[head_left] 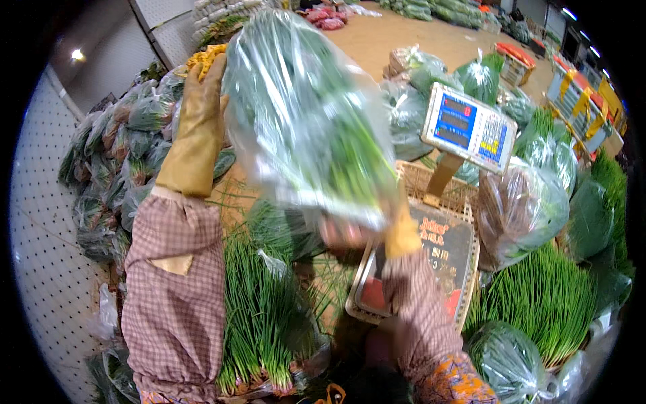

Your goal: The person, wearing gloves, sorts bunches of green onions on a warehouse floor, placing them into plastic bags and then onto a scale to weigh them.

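A large clear plastic bag of long green vegetables (303, 114), probably scallions, is held up in the air, tilted with its lower end to the right. My left hand (208, 74), in a long yellow rubber glove, is raised against the bag's upper left side; part of its grip is hidden by the plastic. My right hand (393, 225), also in a yellow glove and blurred by motion, is closed at the bag's lower right end. Blurred pinkish shapes show beneath that end, too smeared to make out. Below the bag lie bunches of scallions (259, 316).
A scale display (471, 128) stands on a post above a dark, crate-edged weighing platform (441, 259) at right. Bagged greens (525, 209) and upright scallions (545, 296) crowd beyond it. Stacked bagged vegetables (128, 148) line the perforated wall (47, 222) at left.
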The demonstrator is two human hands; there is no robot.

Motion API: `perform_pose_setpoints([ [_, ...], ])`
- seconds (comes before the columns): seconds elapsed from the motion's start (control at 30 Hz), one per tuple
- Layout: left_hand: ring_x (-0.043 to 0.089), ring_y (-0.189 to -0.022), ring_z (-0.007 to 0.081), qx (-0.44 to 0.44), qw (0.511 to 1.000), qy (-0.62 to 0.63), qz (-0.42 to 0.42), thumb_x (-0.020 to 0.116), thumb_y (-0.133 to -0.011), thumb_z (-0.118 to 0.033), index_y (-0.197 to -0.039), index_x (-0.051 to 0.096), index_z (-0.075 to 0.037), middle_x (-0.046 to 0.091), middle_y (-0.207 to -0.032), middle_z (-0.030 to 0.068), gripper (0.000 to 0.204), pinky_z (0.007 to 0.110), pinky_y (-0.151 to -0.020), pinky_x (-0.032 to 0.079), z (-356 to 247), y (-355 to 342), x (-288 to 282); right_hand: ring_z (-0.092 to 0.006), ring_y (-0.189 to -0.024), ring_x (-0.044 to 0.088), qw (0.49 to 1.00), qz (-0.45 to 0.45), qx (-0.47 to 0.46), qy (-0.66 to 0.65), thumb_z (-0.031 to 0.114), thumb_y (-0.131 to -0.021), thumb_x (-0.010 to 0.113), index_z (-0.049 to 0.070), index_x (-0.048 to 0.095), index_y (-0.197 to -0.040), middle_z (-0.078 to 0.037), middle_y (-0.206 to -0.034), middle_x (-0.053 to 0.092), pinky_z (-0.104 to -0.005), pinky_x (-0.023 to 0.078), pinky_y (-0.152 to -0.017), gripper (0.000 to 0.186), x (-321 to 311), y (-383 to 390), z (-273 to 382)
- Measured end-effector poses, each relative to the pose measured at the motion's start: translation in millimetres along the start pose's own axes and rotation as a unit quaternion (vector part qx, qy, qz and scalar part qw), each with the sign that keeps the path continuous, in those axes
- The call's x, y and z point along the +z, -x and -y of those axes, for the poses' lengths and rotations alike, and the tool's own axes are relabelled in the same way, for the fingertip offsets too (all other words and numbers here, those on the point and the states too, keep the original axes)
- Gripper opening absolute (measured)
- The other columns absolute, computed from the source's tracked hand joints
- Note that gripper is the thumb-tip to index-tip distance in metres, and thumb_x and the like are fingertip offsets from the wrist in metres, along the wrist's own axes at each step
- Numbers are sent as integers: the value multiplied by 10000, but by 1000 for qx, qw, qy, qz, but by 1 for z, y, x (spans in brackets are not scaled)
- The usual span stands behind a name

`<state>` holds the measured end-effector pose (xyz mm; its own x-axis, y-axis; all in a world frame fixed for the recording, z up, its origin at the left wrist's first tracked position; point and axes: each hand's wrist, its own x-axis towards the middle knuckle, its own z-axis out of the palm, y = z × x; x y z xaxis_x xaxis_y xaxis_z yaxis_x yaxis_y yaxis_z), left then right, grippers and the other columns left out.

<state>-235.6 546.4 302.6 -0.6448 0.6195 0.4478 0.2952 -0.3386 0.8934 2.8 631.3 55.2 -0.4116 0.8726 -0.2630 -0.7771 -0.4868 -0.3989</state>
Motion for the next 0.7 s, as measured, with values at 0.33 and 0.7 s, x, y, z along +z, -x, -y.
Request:
perform_pose_setpoints([
  [0.33, 456, -694, 120, -493, 870, 17, -18, 575, -804, -232, -1036, 488, -66, 469, -790, 0, 299, 266, -605, 392, 156, 329, -199, -145, -747, 545, 944, -42, 162, 283, 233, -872, 433, 66, 511, -828, -30, -789, 539, -257, 466, -742, 190, -73, 173, 52],
  [0.7, 538, -640, 199, -603, 757, -177, 179, 534, -833, -127, -927, 544, -54, 575, -772, 87, 119, 300, -546, 443, 94, 628, -229, -291, -774, 570, 501, 6, 286, 817, 310, -808, 507, 63, 560, -1024, -150, -883, 602, -377, 446, -690, 332, -238, 429, 85],
])
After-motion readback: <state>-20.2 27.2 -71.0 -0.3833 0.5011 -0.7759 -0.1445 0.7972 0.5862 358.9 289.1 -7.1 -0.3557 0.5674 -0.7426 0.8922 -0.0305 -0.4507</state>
